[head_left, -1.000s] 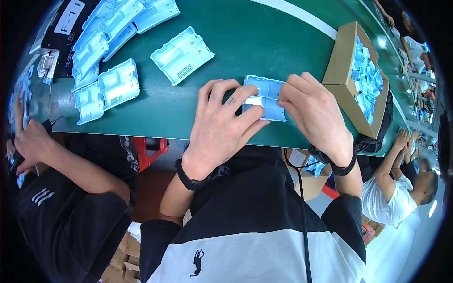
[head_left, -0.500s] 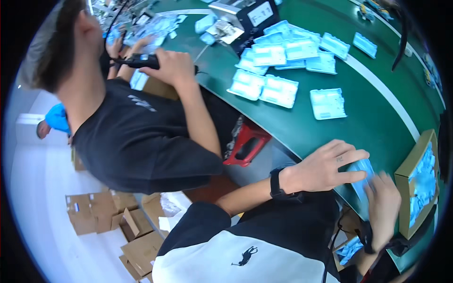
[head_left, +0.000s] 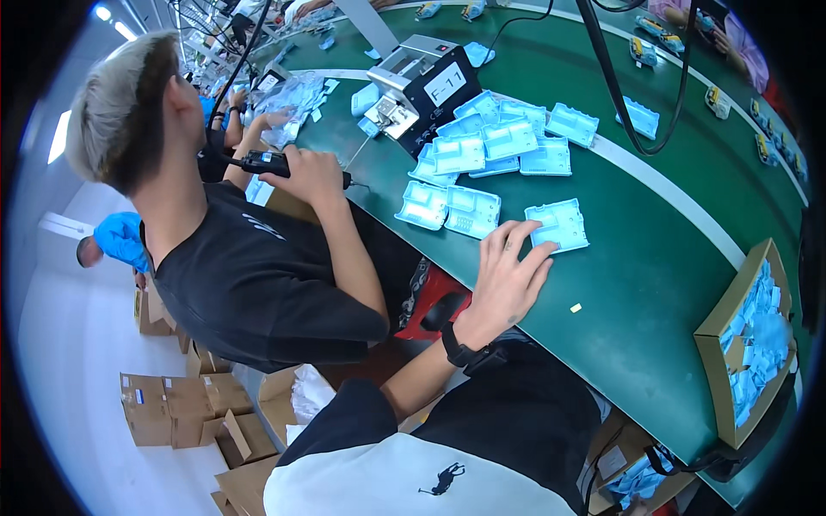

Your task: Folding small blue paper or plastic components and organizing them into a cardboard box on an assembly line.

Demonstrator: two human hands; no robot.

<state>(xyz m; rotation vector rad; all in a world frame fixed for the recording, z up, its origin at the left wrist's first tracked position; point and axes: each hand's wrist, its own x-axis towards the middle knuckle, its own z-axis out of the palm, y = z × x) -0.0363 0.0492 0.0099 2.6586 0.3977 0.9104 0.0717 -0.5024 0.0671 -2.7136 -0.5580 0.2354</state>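
My left hand [head_left: 508,277], with a black band on its wrist, reaches over the near edge of the green table. Its thumb and fingertips grip the near-left corner of a light-blue plastic casing half [head_left: 561,227], which lies on the table. Just left of it lie two similar casing halves [head_left: 473,212]. Behind them is a loose pile of more light-blue casing halves [head_left: 508,140]. At the bottom edge, a small part of what seems to be my right hand [head_left: 637,506] shows beside light-blue pieces in a box [head_left: 613,464] below the table; its fingers cannot be made out.
A cardboard box [head_left: 714,378] of blue pieces stands at the table's right. A black-and-metal machine [head_left: 422,90] sits behind the pile, with cables [head_left: 615,95] hanging nearby. Close on my left, a person in black [head_left: 267,267] holds a dark tool [head_left: 265,163]. A small pale piece [head_left: 576,307] lies on the table.
My left hand has moved left and forward from the blue piece handled by both hands to the lone casing half. My right hand has dropped low. The view has shifted.
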